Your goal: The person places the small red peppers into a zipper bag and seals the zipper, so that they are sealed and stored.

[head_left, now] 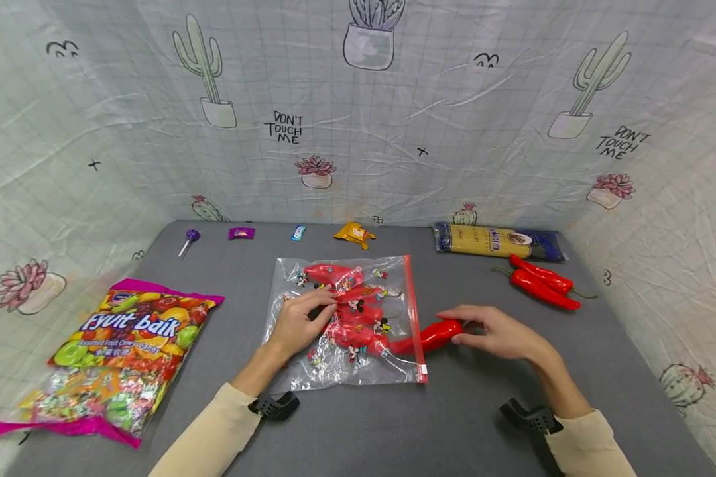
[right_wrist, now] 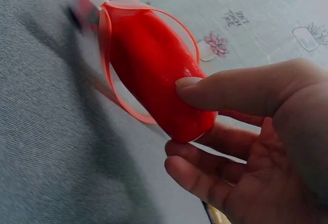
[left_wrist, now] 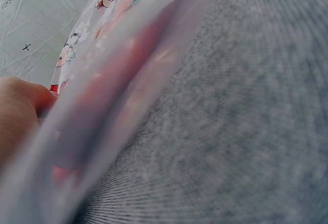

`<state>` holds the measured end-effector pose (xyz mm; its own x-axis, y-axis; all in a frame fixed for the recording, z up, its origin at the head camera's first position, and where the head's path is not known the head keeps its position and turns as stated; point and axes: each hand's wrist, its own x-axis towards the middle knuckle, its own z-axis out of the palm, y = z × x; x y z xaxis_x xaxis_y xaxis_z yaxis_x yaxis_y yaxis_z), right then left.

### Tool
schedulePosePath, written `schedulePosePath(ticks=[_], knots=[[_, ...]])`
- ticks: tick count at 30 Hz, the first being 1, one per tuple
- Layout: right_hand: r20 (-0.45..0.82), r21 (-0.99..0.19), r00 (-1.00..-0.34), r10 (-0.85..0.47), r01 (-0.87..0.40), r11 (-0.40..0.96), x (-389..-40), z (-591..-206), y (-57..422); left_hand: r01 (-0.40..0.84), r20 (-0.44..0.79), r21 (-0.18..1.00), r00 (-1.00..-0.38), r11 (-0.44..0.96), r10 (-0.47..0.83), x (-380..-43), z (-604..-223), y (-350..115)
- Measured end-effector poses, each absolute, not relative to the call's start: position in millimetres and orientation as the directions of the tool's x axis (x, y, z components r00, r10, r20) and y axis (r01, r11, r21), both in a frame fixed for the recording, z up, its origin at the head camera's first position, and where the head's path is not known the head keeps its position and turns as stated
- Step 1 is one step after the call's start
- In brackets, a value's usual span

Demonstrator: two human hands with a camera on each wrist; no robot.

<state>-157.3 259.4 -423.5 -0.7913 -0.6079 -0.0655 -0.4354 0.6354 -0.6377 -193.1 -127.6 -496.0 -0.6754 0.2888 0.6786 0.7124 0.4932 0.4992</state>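
A clear zip bag (head_left: 346, 374) with cartoon figures and a red zip edge lies in the middle of the table, several red peppers inside it. My left hand (head_left: 301, 321) pinches the upper plastic of the bag near its centre. Thumb and fingers of my right hand (head_left: 492, 331) grip the thick end of a red pepper (right_wrist: 154, 70). That pepper's narrow end reaches through the bag's open mouth, framed by the red zip rim in the right wrist view. In the left wrist view, the bag's raised edge partly covers the left hand (left_wrist: 20, 111).
Two red chili peppers (head_left: 539, 283) lie at the right, by a spaghetti pack (head_left: 483, 240). A large candy bag (head_left: 137, 324) lies at the left. Along the back are a lollipop (head_left: 192, 235), a purple candy (head_left: 241, 233), a small blue-white candy (head_left: 298, 232) and an orange wrapper (head_left: 353, 233).
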Motion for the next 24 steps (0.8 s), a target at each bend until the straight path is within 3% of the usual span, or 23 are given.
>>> schedulePosePath(ticks=[5, 15, 24], knots=[[-0.105, -0.648, -0.771, -0.629, -0.427, 0.631, -158.6, -425.7, 255.7, 0.711, 0.675, 0.503, -0.678, 0.492, 0.291, -194.5, -496.4, -127.8], [-0.066, -0.648, -0.792, -0.607, -0.428, 0.629, -158.3, -428.3, 251.9, 0.704, 0.667, 0.496, -0.684, 0.508, 0.296, -192.9, -497.0, -128.3], [-0.031, -0.644, -0.794, -0.607, -0.449, 0.62, -156.8, -436.4, 228.2, 0.736, 0.698, 0.415, -0.635, 0.534, 0.332, -190.8, -495.7, -126.7]])
